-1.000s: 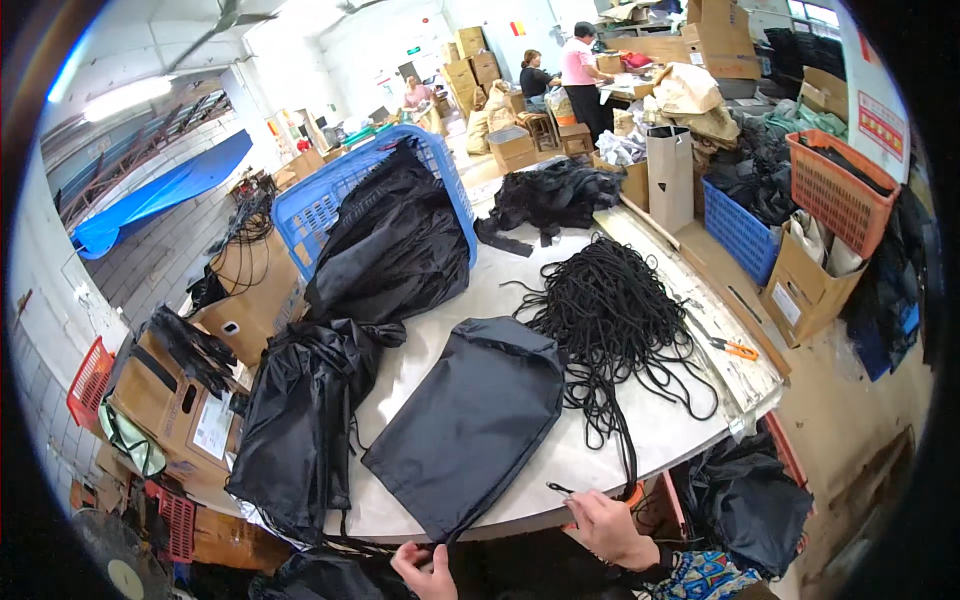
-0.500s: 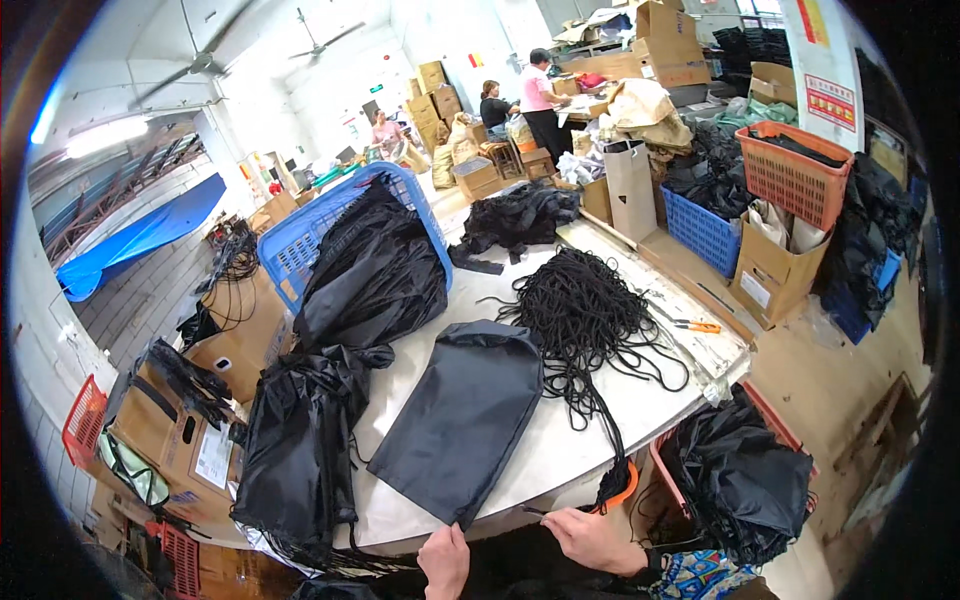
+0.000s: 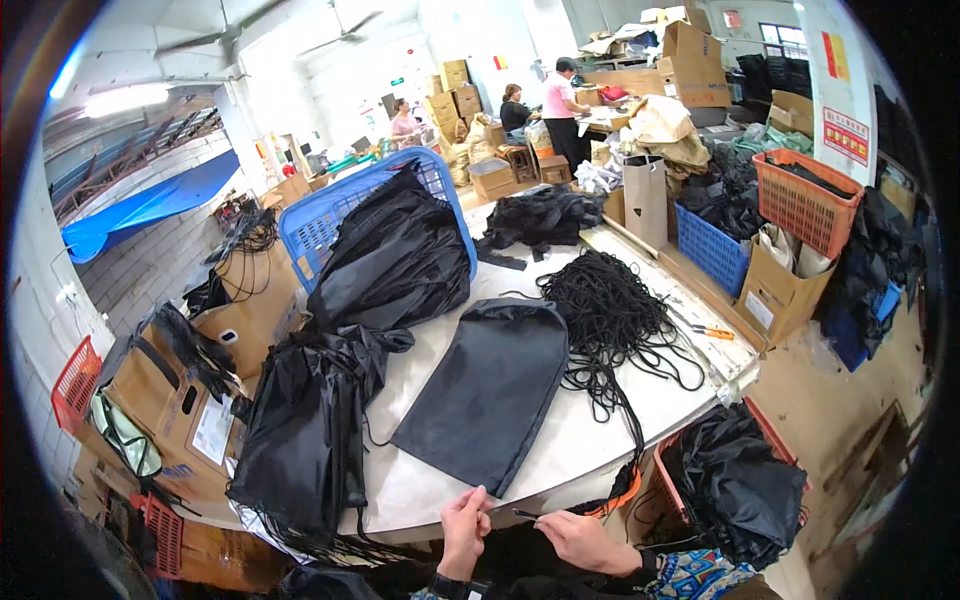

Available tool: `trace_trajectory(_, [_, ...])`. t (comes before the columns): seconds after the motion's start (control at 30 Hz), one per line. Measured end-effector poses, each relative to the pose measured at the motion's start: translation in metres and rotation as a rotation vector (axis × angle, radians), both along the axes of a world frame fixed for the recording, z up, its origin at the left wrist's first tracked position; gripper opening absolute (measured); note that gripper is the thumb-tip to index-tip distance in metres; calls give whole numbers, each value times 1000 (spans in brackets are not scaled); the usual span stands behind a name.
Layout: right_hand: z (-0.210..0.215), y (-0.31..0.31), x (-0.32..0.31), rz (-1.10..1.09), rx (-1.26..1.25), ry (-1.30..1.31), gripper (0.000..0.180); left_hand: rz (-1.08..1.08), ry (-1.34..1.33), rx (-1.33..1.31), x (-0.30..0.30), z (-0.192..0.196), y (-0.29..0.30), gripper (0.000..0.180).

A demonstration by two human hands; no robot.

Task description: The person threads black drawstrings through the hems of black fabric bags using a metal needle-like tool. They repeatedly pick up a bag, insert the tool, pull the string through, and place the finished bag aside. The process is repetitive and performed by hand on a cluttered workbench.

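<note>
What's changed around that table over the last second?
The left hand has moved right and away from the person, and the bag has shifted the same way. The right hand came slightly left, so the hands are closer; it still holds a small dark piece. The cord pile and blue basket stayed put.

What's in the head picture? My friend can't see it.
A person's left hand is at the near corner of a flat black fabric piece on a white table; the right hand holds a thin dark item. Beyond are tangled black cords and a blue basket.
</note>
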State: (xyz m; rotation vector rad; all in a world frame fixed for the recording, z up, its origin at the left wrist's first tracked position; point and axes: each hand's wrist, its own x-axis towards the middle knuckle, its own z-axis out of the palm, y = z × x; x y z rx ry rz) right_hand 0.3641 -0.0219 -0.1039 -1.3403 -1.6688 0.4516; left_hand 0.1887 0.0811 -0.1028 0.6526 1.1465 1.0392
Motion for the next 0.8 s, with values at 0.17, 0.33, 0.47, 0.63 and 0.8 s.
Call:
trace_trajectory(0.17, [2, 1, 0, 3, 20, 12, 13, 123, -97, 101, 0, -8, 4, 12])
trace_trajectory(0.33, [12, 7, -3, -13, -10, 71, 12, 54, -113, 209, -22, 7, -20, 16])
trace_trajectory(0.47, [8, 23, -20, 46, 58, 139, 13, -172, -74, 73, -27, 8, -37, 16])
trace_trajectory(0.63, [15, 30, -41, 6, -121, 187, 28, -268, 47, 160, -27, 9, -39, 19])
trace_trajectory(0.8, [0, 36, -45, 51, -17, 155, 18, -194, -28, 194, -25, 9, -38, 21])
